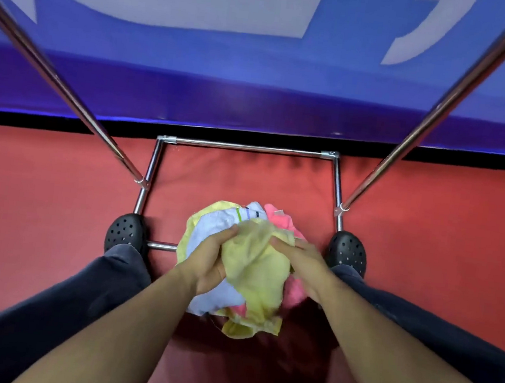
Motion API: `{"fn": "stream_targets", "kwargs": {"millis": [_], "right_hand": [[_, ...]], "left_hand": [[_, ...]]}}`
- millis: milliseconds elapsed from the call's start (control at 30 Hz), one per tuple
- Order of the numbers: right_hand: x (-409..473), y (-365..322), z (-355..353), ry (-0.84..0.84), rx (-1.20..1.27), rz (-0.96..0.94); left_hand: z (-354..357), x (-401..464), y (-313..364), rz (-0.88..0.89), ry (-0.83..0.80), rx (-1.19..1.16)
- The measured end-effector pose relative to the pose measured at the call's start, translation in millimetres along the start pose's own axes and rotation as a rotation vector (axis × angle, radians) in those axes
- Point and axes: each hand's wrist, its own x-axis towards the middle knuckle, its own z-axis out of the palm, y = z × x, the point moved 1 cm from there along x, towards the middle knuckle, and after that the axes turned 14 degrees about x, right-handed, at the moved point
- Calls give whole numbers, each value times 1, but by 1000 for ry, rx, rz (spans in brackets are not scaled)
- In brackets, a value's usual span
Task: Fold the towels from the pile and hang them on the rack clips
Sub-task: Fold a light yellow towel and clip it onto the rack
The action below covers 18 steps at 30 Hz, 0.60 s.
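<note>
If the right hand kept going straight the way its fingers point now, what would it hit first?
Probably the yellow towel: the right hand points up and left, fingers already on it. Past it lie the white towel and the left hand; depth is unclear.

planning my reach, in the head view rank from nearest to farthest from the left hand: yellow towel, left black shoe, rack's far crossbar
1. yellow towel, gripped by the left hand.
2. left black shoe, out to its left.
3. rack's far crossbar, ahead by the blue wall.

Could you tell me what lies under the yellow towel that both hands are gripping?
Under the yellow towel show a white towel and a pink towel. Anything deeper in the pile is covered by the towel, left hand and right hand.
</note>
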Motion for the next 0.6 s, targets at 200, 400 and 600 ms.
{"fn": "stream_targets", "kwargs": {"millis": [200, 400, 600], "right_hand": [[-81, -67, 23, -58, 271, -41], [-150, -107, 32, -307, 507, 74], [-190, -125, 42, -185, 385, -173]], "left_hand": [[14, -75, 57, 175, 42, 109], [25, -145, 108, 384, 133, 207], [58, -210, 142, 526, 123, 234]]}}
